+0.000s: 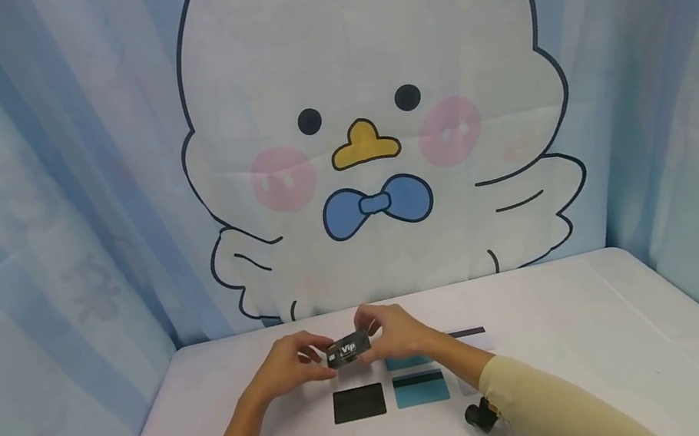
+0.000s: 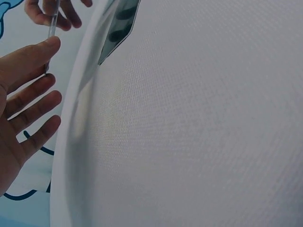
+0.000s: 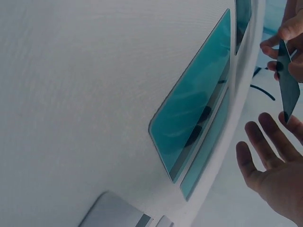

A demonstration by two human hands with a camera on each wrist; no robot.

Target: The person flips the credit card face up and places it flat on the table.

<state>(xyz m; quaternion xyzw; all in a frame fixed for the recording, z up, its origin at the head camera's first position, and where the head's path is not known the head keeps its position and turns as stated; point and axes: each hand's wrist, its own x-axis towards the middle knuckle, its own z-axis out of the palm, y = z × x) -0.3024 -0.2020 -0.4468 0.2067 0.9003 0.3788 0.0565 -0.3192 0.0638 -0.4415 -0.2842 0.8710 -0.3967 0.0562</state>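
Observation:
A black card with "Vip" printed on it is held above the table, tilted, between both hands. My left hand pinches its left edge between thumb and index finger, the other fingers spread in the left wrist view. At the opposite edge, my right hand holds the card with thumb and index finger; its thumb is out of the right wrist view. Below them on the table lies another black card. To its right is a teal card with a dark stripe.
Behind that lies a second teal card, partly covered by the right hand. A white card with a dark stripe and a pale card lie near the right forearm. A printed curtain hangs behind the white table.

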